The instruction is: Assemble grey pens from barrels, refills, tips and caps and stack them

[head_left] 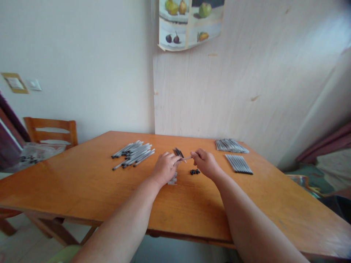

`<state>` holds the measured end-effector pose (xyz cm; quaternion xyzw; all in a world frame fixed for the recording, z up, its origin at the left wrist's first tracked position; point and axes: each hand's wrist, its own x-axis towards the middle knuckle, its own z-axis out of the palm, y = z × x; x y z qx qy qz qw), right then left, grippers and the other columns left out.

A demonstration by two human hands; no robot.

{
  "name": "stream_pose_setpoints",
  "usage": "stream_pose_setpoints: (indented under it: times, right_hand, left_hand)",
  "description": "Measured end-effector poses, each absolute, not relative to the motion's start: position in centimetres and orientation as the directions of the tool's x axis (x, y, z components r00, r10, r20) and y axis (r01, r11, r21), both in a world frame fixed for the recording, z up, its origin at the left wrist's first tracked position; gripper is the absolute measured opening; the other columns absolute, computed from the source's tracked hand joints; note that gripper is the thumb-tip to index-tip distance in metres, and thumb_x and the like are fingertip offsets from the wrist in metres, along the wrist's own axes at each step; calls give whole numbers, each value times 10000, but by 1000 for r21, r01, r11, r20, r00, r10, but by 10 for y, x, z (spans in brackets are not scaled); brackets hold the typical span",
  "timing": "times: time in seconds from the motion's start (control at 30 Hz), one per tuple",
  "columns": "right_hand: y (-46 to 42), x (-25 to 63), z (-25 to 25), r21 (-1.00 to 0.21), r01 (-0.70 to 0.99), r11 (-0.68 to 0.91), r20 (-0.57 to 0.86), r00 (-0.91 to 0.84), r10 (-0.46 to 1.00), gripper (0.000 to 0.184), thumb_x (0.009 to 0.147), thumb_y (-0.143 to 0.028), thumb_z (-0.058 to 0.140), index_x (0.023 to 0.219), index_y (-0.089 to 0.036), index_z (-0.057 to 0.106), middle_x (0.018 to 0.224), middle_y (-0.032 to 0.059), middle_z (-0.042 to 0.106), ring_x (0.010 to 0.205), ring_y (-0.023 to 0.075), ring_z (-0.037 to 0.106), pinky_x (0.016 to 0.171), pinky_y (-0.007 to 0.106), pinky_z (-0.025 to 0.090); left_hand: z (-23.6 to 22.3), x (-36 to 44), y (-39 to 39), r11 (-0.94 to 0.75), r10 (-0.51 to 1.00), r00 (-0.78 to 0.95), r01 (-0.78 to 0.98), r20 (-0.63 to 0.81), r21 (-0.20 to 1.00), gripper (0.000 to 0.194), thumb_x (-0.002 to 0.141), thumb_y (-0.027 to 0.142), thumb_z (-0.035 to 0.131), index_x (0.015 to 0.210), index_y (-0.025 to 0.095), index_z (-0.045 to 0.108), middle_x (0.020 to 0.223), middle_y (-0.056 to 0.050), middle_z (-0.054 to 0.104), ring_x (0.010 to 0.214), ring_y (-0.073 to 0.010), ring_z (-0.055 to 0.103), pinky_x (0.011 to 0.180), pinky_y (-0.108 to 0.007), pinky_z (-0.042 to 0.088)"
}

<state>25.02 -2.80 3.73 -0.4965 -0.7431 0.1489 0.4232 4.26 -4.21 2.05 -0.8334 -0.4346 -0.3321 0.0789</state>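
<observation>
Over the middle of the table, a thin grey pen (187, 158) is held level between my two hands. My left hand (165, 167) is closed round its left end, and my right hand (205, 163) pinches the right end. Just below the right hand lies a small heap of black pen caps (195, 171). Behind the left fingers sit several thin dark sticks (178, 152), perhaps refills. Some pale, short pieces (172, 179) are partly hidden under my left hand; their kind is unclear.
A loose pile of grey pens (134, 154) with black ends lies on the left of the table (82, 186). To the right are a neat row of pens (239, 164) and, farther back, a bundle (231, 145) that looks plastic-wrapped. A wooden chair (52, 129) stands beyond the left edge.
</observation>
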Motion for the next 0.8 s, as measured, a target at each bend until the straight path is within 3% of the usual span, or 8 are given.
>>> stream_pose_setpoints:
  times: [0.17, 0.3, 0.6, 0.8]
  right_hand:
    - [-26, 249, 35, -813, 404, 421, 414, -108, 904, 263, 908, -407, 454, 869, -181, 583, 709, 28, 648, 568, 125, 602, 527, 229, 440]
    - [-26, 246, 33, -832, 346, 434, 412, -140, 901, 281, 844, -326, 551, 1062, -152, 581, 745, 31, 651, 630, 139, 631, 562, 242, 487]
    - [-26, 241, 32, -884, 208, 420, 396, -149, 906, 228, 816, -314, 599, 992, -172, 572, 783, 48, 690, 705, 150, 676, 668, 279, 543]
    - [-27, 239, 34, -918, 104, 383, 370, -123, 921, 222, 770, -330, 662, 921, -184, 590, 722, 36, 691, 659, 152, 672, 639, 284, 545]
  left_hand:
    - [16, 43, -38, -621, 678, 375, 752, 632, 220, 281, 959, 304, 468, 1103, 220, 695, 911, -70, 667, 860, -191, 602, 766, -322, 438]
    - [15, 42, -37, -628, 691, 373, 735, 619, 258, 274, 956, 295, 475, 1093, 217, 700, 867, -60, 648, 832, -181, 621, 746, -311, 454]
    - [17, 46, -39, -651, 700, 366, 681, 614, 335, 258, 947, 259, 483, 1060, 187, 704, 813, -50, 630, 798, -168, 614, 728, -295, 461]
    - [18, 46, -41, -651, 717, 373, 661, 589, 373, 270, 941, 251, 479, 1068, 172, 703, 800, -49, 615, 789, -167, 598, 725, -291, 453]
